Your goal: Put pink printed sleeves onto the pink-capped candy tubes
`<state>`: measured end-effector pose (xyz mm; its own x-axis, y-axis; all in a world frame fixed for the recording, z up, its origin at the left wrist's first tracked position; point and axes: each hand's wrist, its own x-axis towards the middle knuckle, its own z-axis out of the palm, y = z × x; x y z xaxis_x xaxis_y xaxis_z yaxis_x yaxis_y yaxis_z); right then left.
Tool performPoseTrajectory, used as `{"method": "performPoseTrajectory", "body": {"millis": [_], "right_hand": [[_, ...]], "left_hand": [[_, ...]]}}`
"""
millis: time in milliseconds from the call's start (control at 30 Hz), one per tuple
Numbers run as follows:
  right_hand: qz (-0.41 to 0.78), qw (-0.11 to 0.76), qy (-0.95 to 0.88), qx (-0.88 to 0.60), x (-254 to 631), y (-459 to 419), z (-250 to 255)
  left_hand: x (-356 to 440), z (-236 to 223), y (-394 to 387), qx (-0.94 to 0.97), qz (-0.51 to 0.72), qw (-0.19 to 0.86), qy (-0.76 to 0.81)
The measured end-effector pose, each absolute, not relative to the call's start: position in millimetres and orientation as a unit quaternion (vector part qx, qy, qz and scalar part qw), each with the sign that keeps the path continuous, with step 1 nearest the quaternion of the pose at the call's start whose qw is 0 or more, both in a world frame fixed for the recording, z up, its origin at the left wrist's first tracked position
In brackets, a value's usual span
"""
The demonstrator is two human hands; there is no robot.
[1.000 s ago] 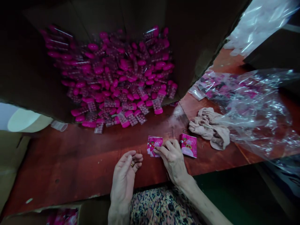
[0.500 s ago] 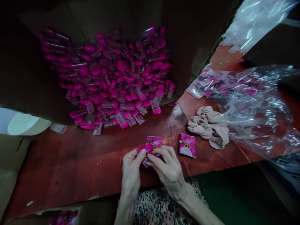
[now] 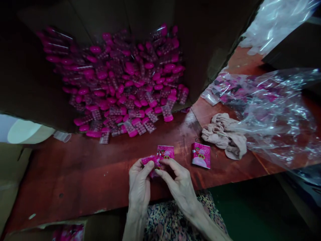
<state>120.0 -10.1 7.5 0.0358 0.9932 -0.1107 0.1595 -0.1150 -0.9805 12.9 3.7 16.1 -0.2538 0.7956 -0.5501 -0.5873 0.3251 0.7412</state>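
Note:
Near the table's front edge, my left hand (image 3: 139, 179) pinches a small pink printed label (image 3: 148, 161) between thumb and fingers. My right hand (image 3: 179, 182) is closed at the label's right side, thumb and fingertips on its edge. Whether anything sits inside the label is hidden by the fingers. Just beyond my fingertips lies a stack of pink printed labels (image 3: 166, 151), partly covered by the right hand. To the right, a second stack of labels (image 3: 201, 155) rests flat on the table.
A large cardboard box (image 3: 205, 43) lies open towards me, with many pink-capped clear tubes of small beads (image 3: 130, 87) spilling onto the table (image 3: 82, 167). A crumpled cloth (image 3: 224, 134) and a clear plastic bag (image 3: 276, 113) lie right. A white bowl (image 3: 30, 132) stands left.
The label in my hands has turned from a flat strip into a more folded, bent shape. My right fingers have opened slightly and shifted along its edge.

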Motion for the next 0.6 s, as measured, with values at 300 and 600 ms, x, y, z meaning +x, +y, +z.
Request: {"method": "performPoseTrajectory", "body": {"millis": [300, 600], "right_hand": [[0.46, 0.393, -0.579, -0.546, 119, 0, 11], [0.136, 0.255, -0.73, -0.619, 147, 63, 18]], "left_hand": [[2, 16, 7, 0.091, 0.564, 0.62, 0.538], [-6, 12, 14, 0.056, 0.584, 0.598, 0.546]]}}
